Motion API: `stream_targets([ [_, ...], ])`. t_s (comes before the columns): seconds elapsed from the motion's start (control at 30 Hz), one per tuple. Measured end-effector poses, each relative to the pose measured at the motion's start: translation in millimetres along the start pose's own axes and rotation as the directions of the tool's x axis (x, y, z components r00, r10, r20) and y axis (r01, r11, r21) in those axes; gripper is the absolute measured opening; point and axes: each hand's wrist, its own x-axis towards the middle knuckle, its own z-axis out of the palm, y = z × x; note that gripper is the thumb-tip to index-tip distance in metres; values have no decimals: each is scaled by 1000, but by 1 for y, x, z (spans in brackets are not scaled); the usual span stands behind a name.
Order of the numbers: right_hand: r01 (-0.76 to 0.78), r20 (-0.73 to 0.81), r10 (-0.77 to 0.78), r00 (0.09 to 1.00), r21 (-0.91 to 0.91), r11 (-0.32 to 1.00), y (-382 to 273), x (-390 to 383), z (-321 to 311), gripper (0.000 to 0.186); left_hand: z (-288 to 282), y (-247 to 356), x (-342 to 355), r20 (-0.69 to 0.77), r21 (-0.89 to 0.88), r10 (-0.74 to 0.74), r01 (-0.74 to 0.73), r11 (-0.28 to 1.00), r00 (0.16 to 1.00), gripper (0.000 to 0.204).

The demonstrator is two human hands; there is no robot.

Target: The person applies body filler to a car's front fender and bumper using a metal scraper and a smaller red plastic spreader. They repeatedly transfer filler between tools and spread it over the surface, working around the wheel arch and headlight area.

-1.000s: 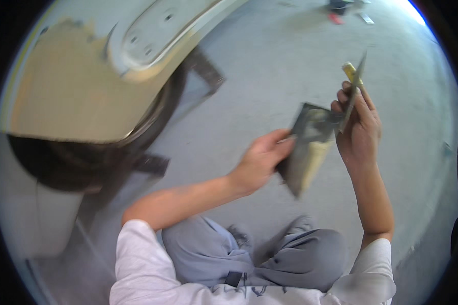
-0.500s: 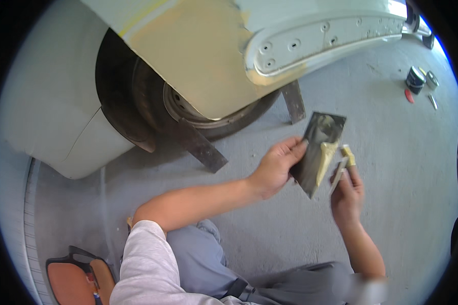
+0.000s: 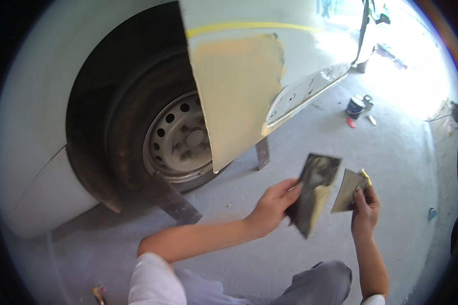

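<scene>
My left hand (image 3: 275, 208) is closed on a dark rectangular metal plate (image 3: 308, 190) bearing a smear of cream-yellow paste (image 3: 318, 208). Just right of it, my right hand (image 3: 365, 213) grips a flat metal spreader (image 3: 345, 195) with a yellow piece (image 3: 365, 178) at its upper end. The plate and the blade appear apart. Beyond them is a white vehicle panel (image 3: 313, 48) with a tan filler patch (image 3: 234, 91) and a yellow stripe.
A wheel (image 3: 178, 137) sits in the arch at left, with dark flat metal pieces (image 3: 180, 203) near the tyre. Farther right on the grey floor (image 3: 249, 244) stand cans (image 3: 355, 105) and a small red item (image 3: 350, 122). A handled tool (image 3: 98, 296) lies lower left.
The view has swung toward the wheel and along the vehicle. My right hand has turned, so its blade lies flatter beside the plate; both hands keep hold of their tools.
</scene>
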Motion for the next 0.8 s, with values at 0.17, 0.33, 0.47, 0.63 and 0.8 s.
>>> stream_targets([
  [0.17, 559, 284, -490, 824, -266, 785, -102, -5, 80, 20, -46, 3, -67, -114, -124, -32, 18, 992, 993, 32],
  [0.33, 878, 488, -732, 475, -202, 434, -153, -5, 186, 15, -62, 2, -94, -82, -132, -12, 1, 991, 997, 29],
  [0.47, 880, 470, -766, 439, -50, 473, -170, -1, 228, 14, -63, 0, -103, -76, -154, -3, -9, 988, 997, 28],
  [0.63, 881, 493, -738, 460, -146, 451, -177, 8, 241, 17, -64, -4, -101, -60, -196, 29, -40, 980, 998, 27],
  [0.8, 861, 493, -721, 487, -133, 491, -176, 13, 243, 20, -62, -4, -102, -88, -193, 33, -49, 980, 996, 28],
])
